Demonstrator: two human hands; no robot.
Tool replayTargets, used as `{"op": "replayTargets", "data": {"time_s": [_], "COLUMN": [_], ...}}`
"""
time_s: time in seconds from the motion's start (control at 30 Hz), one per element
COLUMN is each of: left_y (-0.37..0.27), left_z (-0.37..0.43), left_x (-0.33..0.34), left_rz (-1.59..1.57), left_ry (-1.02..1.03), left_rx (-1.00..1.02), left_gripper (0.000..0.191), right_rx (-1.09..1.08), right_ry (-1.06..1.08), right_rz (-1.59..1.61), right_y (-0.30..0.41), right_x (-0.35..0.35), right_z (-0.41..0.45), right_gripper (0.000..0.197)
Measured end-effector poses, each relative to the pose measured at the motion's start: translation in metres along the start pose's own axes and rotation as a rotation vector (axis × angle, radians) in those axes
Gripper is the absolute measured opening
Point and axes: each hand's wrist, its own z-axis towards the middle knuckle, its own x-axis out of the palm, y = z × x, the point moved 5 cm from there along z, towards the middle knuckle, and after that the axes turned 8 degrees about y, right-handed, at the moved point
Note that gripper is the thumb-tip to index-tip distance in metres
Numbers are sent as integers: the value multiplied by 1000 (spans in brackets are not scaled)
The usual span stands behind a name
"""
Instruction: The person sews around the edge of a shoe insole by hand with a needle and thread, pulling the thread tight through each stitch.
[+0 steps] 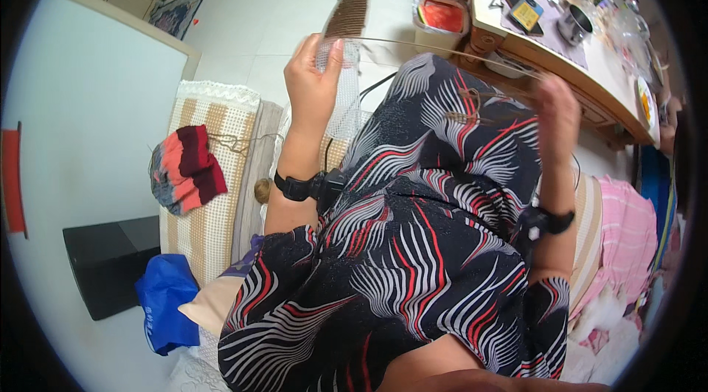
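My left hand (312, 74) pinches a strip of white plastic mesh canvas (345, 96) between thumb and fingers. Its far end is a rounded tip covered in rows of brown yarn stitching (351, 13). From beside my left thumb, a taut brown strand of yarn (442, 49) runs across to my right hand (557, 110), which is raised at the right and blurred by motion. The strand ends at the right fingers; whether they also hold a needle cannot be seen. Looser loops of the brown yarn (467, 107) hang over my patterned dark clothing.
On the woven-covered armrest (188, 99) at left lies a striped knitted piece (191, 168). A blue bag (168, 303) is below it. A lined bin (440, 18) with watermelon rind stands beside the wooden table (489, 21), which bears a phone (525, 13) and metal cup (574, 24).
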Motion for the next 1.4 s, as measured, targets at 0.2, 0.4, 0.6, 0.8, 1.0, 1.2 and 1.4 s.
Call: {"op": "replayTargets", "data": {"time_s": [0.2, 0.4, 0.6, 0.8, 1.0, 1.2, 1.4], "left_y": [36, 43, 67, 29, -11, -37, -60], "left_z": [2, -5, -11, 16, -11, -8, -18], "left_x": [-52, -94, -84, -29, -21, 27, 24], "left_rz": [286, 621, 321, -540, -683, -849, -888], "left_ry": [-301, -493, -346, -122, -12, 227, 264], "left_rx": [94, 52, -92, -163, -231, -282, -269], "left_gripper": [19, 15, 14, 15, 19, 20, 21], "right_rx": [39, -121, 146, 381, -32, -383, -715], "right_ry": [-480, -324, -980, -307, 42, 318, 241], "right_rz": [412, 669, 79, -1218, -808, -504, -655], "right_y": [-2, -13, -48, -26, 35, 85, 95], "right_x": [-223, -383, -424, -271, -19, 116, 140], "right_z": [-83, -193, -239, -173, -28, 8, 13], "right_gripper": [18, 30, 27, 23, 16, 18, 17]}}
